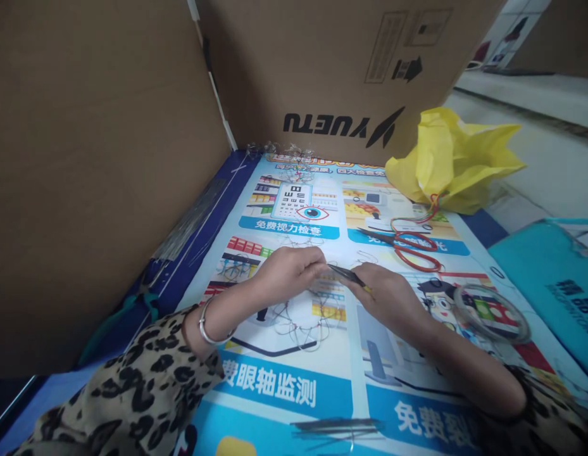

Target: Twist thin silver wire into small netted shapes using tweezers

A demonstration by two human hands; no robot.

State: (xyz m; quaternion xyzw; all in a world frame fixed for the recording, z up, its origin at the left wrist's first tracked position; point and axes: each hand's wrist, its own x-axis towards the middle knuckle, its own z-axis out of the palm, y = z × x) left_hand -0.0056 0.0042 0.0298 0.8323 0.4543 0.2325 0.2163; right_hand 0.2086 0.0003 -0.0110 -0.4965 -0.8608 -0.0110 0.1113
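My left hand (288, 269) is closed in a pinch on something small that I cannot make out, low over a printed poster (294, 380) that covers the table. My right hand (388, 294) grips a dark pair of pliers (345, 273) whose tip points left and meets the left fingertips. Thin bent wire pieces (298, 326) lie on the poster right below both hands. A silver bangle (206, 326) circles my left wrist, and both arms wear leopard-print sleeves.
Red-handled scissors (412, 248) lie to the right beyond my hands, near a yellow plastic bag (455, 161). A coil of wire (490, 313) sits at right. Cardboard boxes (99, 158) wall the left and back. Straight wires (193, 215) lie along the left box.
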